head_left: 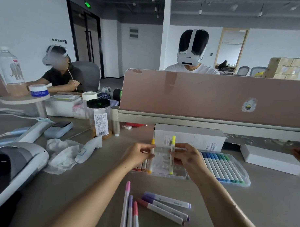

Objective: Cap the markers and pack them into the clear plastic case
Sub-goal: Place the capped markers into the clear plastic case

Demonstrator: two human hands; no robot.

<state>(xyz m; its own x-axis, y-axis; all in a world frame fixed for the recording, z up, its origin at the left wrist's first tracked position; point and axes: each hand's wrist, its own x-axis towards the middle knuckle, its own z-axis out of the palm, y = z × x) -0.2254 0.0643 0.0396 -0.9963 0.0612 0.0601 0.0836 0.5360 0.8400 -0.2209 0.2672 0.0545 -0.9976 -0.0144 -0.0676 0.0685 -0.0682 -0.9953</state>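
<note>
Markers with white bodies and coloured caps are the job here. Two of them are up in the air in the middle of the frame. The left hand [141,155] pinches an orange-yellow marker [150,163]. The right hand [187,155] pinches a bright yellow marker [171,165]. Both markers stand almost straight up over the clear plastic case [162,164], which lies flat on the grey desk [75,187].

Red and orange markers sit at the left end of the case. Blue and green markers [223,168] lie in a row in the clear part just to the right. Pink and purple markers [168,199] lie loose on the desk at the bottom of the frame.

The slots look thin. A marker put in crooked could sit on a ridge and pop out. An arm could bump the loose markers, and they are round, so they could roll off the desk.
</note>
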